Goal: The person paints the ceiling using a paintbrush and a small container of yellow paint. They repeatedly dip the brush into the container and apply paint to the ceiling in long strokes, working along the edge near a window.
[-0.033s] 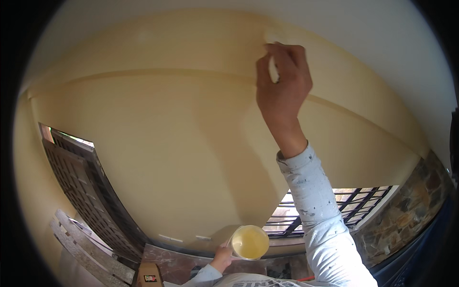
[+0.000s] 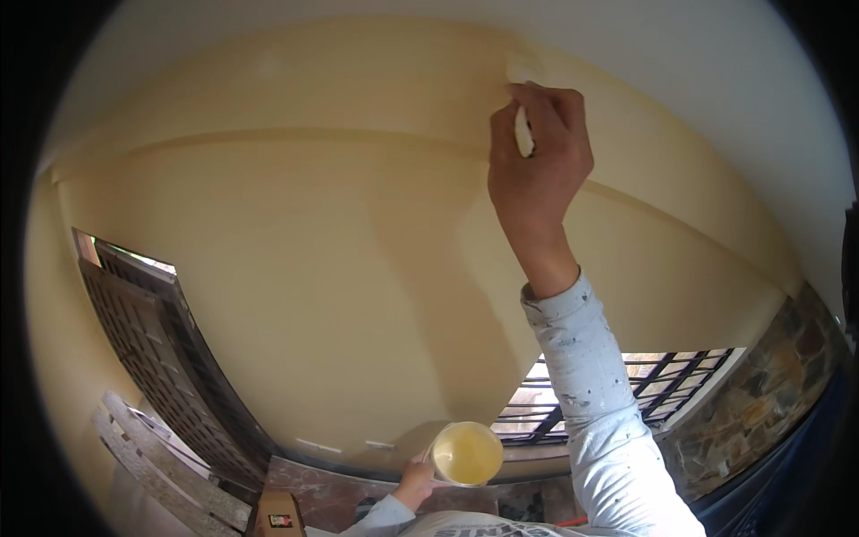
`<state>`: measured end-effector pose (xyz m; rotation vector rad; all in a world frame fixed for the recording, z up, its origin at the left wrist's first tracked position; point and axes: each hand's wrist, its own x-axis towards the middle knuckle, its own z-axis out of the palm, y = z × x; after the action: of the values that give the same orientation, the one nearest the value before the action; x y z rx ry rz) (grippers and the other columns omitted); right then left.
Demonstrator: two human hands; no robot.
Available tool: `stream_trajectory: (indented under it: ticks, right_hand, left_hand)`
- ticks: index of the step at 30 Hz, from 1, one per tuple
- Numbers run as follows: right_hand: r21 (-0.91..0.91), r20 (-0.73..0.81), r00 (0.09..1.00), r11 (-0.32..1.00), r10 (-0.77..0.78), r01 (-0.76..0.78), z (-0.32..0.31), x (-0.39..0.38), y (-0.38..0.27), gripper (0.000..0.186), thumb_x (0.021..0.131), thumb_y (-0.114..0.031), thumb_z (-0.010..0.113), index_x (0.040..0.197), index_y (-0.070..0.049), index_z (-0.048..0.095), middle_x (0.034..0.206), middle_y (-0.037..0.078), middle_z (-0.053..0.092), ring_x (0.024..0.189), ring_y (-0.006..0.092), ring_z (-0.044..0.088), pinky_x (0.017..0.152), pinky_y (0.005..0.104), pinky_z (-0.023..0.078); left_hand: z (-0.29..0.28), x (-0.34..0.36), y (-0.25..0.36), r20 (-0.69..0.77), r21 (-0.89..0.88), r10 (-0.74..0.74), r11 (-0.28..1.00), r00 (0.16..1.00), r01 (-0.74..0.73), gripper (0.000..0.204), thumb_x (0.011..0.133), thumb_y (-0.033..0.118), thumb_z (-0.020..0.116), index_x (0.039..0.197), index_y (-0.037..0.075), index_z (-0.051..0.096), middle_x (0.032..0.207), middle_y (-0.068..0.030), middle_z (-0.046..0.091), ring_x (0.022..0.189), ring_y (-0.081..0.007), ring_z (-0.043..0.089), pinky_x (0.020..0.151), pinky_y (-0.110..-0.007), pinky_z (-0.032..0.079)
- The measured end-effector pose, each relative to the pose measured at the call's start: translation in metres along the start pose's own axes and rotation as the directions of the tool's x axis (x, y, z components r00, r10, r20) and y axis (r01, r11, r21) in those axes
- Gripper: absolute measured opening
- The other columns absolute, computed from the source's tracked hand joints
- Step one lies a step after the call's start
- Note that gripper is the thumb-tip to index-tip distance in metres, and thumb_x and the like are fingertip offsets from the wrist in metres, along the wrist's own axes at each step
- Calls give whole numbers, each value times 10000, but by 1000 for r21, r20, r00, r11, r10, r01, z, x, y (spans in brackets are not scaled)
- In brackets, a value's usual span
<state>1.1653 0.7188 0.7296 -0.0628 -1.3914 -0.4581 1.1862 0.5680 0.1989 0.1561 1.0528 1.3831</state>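
My right hand [image 2: 541,139] is raised high against the yellow wall [image 2: 295,268], its fingers pinched together around what looks like a paintbrush. Only a pale strip of the brush's handle [image 2: 523,130] shows between thumb and fingers; the hand hides the rest. A lighter patch [image 2: 526,67] lies on the wall just above the fingertips. Low down in front of me, my left hand [image 2: 414,484] grips the side of a round bucket [image 2: 467,454] with yellow paint inside. Paint specks dot my right sleeve.
A barred window [image 2: 689,371] lies behind my right forearm, with stone cladding [image 2: 761,403] beside it. Dark slatted shutters [image 2: 152,331] stand at the left, near a speckled plank [image 2: 170,474]. A cardboard box [image 2: 279,515] sits at the bottom. A ledge crosses the upper wall.
My right hand has shifted slightly to the right along the upper wall, still pinched. My left hand and the bucket have stayed in place.
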Motion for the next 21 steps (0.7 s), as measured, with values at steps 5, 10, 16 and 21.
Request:
stream_trajectory:
  ticks: [5,10,16,21]
  right_hand:
    - [48,-21,995,994,-101,102,11,12,-11,202,834,31,785,1025,-35,771,1014,85,696,800,224,636,660,359,522]
    - [-57,-39,996,995,-78,76,11,14,-1,167,889,28,768,1036,-46,797,1004,60,705,698,134,596,587,298,471]
    - [-32,-77,996,998,-50,48,-9,15,1,179,890,28,765,1048,-49,800,995,69,703,708,156,612,623,305,490]
    - [28,-26,990,990,-137,137,11,12,-3,171,897,25,763,1046,-48,804,997,64,703,677,141,569,589,305,452]
  left_hand:
    - [-1,9,5,34,20,5,1000,999,-6,515,1067,-6,483,1560,132,542,1473,-132,636,1292,-400,672,962,-704,605]
    - [-10,24,-6,38,22,21,1000,999,-22,553,1050,-34,460,1569,141,535,1486,-133,620,1291,-426,667,947,-721,602]
    - [-9,29,-10,30,4,-2,1000,1000,2,577,1043,-39,463,1587,148,515,1491,-127,614,1286,-436,666,949,-725,599]
    - [-4,23,-4,46,25,10,1000,999,-12,597,1030,-56,465,1590,146,510,1490,-133,611,1283,-437,667,934,-729,604]
